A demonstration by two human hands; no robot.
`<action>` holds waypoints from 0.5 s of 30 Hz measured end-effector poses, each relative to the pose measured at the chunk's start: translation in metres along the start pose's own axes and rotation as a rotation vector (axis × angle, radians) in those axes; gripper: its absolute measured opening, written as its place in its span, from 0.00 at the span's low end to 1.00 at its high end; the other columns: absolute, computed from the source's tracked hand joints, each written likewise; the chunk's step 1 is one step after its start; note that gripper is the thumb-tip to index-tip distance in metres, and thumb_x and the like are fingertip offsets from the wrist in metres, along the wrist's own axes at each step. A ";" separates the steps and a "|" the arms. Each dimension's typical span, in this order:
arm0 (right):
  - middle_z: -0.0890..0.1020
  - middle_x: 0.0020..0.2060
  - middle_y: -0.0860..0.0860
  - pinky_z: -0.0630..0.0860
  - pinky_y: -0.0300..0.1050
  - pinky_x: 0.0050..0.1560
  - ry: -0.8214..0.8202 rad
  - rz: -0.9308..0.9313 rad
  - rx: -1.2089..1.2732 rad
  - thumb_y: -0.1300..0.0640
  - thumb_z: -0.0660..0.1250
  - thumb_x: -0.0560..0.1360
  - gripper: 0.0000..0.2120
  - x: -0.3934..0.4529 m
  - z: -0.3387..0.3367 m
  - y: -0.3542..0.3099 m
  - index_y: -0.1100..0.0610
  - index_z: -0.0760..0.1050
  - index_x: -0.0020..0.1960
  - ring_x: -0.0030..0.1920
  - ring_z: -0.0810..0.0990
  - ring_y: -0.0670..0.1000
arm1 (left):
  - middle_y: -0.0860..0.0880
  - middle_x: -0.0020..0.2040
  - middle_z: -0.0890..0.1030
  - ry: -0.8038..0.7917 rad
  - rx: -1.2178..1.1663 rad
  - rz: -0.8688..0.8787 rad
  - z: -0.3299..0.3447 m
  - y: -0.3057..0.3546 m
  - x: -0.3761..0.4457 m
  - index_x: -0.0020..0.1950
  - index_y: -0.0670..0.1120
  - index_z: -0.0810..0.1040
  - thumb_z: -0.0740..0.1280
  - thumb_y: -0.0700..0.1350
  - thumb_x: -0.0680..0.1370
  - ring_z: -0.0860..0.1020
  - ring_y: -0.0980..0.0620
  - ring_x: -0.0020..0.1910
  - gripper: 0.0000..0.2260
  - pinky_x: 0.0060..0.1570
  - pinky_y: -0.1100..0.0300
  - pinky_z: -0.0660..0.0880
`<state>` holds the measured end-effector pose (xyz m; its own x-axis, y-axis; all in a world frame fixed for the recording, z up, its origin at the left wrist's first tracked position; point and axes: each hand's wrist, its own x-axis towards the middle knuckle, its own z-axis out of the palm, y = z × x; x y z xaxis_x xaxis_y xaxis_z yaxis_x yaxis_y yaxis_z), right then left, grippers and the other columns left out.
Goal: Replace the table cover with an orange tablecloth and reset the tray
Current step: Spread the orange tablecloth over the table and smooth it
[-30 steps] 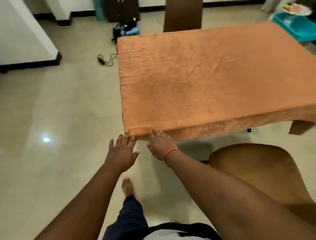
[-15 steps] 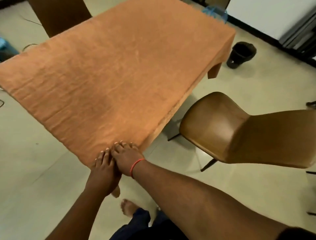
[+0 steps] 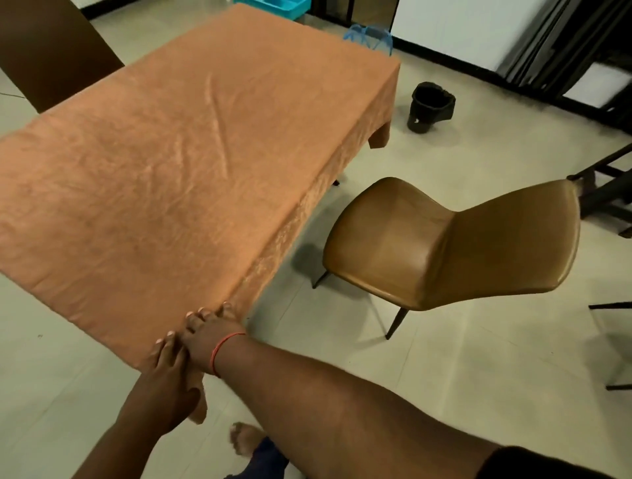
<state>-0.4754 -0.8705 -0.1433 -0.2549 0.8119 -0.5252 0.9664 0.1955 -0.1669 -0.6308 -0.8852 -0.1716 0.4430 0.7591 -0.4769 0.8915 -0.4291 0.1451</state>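
Hands at the near corner of the orange tablecloth (image 3: pixel 178 164).

Your left hand (image 3: pixel 164 379) and your right hand (image 3: pixel 208 338) lie side by side, touching each other, on the near corner of the cloth. The fingers of both are stretched flat on the fabric; if they pinch the edge below, you cannot tell from here. The cloth covers the whole surface, with long wrinkles in the middle, and hangs over the right side. A brown chair (image 3: pixel 451 246) stands just beside that side. The tray (image 3: pixel 277 4) is far behind the surface.
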 end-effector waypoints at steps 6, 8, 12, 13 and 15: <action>0.51 0.81 0.54 0.48 0.71 0.74 0.014 0.017 -0.019 0.52 0.47 0.85 0.24 -0.020 0.009 0.000 0.50 0.54 0.80 0.80 0.50 0.58 | 0.43 0.80 0.41 -0.065 -0.046 -0.019 -0.010 0.030 -0.020 0.80 0.46 0.42 0.64 0.50 0.78 0.40 0.43 0.79 0.40 0.77 0.51 0.45; 0.53 0.80 0.55 0.47 0.72 0.74 0.001 0.030 -0.020 0.51 0.52 0.84 0.25 -0.019 0.010 -0.006 0.51 0.55 0.80 0.79 0.52 0.59 | 0.44 0.81 0.49 -0.062 -0.086 -0.033 -0.013 0.029 -0.022 0.81 0.47 0.48 0.65 0.50 0.77 0.50 0.42 0.79 0.37 0.76 0.49 0.54; 0.57 0.79 0.56 0.47 0.71 0.74 0.086 0.025 -0.011 0.49 0.53 0.84 0.24 -0.014 0.009 -0.017 0.52 0.59 0.79 0.78 0.54 0.61 | 0.46 0.61 0.77 0.032 -0.157 -0.129 -0.007 -0.013 -0.003 0.66 0.49 0.72 0.59 0.52 0.73 0.76 0.45 0.58 0.22 0.54 0.49 0.76; 0.55 0.80 0.55 0.47 0.70 0.75 0.113 0.019 0.006 0.50 0.50 0.84 0.24 -0.013 0.011 -0.018 0.52 0.58 0.79 0.79 0.52 0.60 | 0.42 0.61 0.76 0.008 -0.136 -0.154 -0.010 -0.013 -0.004 0.66 0.44 0.73 0.58 0.51 0.73 0.75 0.40 0.59 0.23 0.55 0.45 0.76; 0.51 0.81 0.55 0.45 0.69 0.75 0.125 0.016 0.019 0.48 0.51 0.83 0.26 -0.013 0.017 -0.020 0.52 0.54 0.80 0.80 0.48 0.59 | 0.33 0.70 0.69 0.036 0.042 -0.068 -0.011 -0.012 -0.006 0.73 0.37 0.67 0.59 0.49 0.77 0.67 0.30 0.69 0.27 0.64 0.38 0.70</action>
<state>-0.4921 -0.8949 -0.1473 -0.2321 0.8772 -0.4202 0.9693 0.1724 -0.1754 -0.6432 -0.8790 -0.1613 0.3851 0.8043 -0.4526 0.9154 -0.3953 0.0763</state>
